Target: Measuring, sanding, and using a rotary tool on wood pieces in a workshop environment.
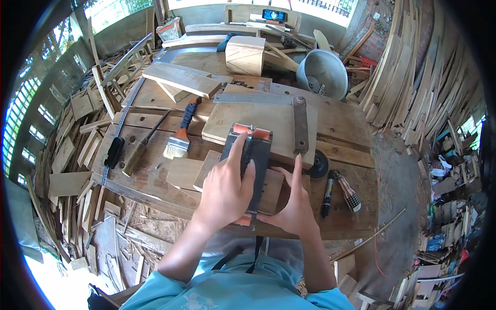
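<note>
Fingers of the left hand grip a dark block with orange-red ends, the index finger straight along its face and the thumb bent over it; the remaining fingers are hidden. The right hand is open beside the block's lower end, thumb and index finger spread wide; whether it touches is hard to tell. The block is in front of the person, at the near side of the table, its far end overlapping a thick board.

A try square lies on that board, its blade across the far part and its stock along the right, so it occupies the space just beyond the block. Smaller wood offcuts crowd in by the left hand. Right of the right hand sit a black disc, partly under the board, a marker and a tool with a checkered handle.

Leftward lie a brush, a wooden-handled tool and a long metal rule. Farther back are crossed planks, a chunky wood block and a metal bowl.
</note>
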Demonstrator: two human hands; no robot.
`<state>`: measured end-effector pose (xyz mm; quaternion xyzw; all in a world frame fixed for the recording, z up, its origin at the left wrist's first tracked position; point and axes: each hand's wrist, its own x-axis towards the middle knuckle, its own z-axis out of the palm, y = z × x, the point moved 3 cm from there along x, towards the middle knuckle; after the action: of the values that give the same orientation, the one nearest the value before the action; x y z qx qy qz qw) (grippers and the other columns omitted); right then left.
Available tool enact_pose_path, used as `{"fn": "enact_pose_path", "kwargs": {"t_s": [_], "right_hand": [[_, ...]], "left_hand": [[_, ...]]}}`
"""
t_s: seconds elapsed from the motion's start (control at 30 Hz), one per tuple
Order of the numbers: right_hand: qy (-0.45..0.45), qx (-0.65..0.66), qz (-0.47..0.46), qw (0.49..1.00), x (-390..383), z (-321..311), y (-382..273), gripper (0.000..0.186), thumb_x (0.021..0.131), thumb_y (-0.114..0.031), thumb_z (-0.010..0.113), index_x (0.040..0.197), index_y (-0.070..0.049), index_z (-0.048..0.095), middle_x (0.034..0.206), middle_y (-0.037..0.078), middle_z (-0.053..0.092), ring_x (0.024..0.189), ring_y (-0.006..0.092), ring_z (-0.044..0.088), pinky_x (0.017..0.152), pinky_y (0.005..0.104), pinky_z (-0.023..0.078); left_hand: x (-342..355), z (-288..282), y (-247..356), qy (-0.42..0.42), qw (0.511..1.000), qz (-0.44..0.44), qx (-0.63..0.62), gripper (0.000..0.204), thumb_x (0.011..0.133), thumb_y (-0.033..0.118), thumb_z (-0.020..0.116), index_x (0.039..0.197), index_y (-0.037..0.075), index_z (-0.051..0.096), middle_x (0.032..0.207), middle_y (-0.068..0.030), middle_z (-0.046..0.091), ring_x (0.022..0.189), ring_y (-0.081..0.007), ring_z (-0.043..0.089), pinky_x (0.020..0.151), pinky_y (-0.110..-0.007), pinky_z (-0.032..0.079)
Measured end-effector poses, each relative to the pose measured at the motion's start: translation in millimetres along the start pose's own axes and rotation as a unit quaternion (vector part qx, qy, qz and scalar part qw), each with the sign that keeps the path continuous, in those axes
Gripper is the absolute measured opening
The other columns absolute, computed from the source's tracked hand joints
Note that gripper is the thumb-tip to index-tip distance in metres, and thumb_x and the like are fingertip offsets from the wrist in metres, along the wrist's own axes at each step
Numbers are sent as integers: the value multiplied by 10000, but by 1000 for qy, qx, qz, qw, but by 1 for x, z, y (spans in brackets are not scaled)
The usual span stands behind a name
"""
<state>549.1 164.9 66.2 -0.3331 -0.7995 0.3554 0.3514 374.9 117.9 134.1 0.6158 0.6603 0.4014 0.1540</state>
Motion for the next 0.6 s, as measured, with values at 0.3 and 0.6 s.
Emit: {"fn": "enact_pose_path", "kwargs": {"t_s": [0.3,0.6], "right_hand": [[34,8,34,999,-3,-1,5,1482,623,-308,971,1634,17,-61,1389,240,596,1310,439,540,1123,490,425],[42,-31,25,998,-5,0,11,1470,616,-338,978,1630,27,-21,1369,244,606,1313,430,533,1123,498,425]], "left_hand": [[-3,5,15,-52,998,4,-26,603,985,156,594,1504,-76,392,910,-342,688,832,-512,697,759,-541,548],[-29,5,19,-37,999,6,-31,624,994,124,578,1540,-71,349,950,-337,707,821,-500,723,743,-522,585]]}}
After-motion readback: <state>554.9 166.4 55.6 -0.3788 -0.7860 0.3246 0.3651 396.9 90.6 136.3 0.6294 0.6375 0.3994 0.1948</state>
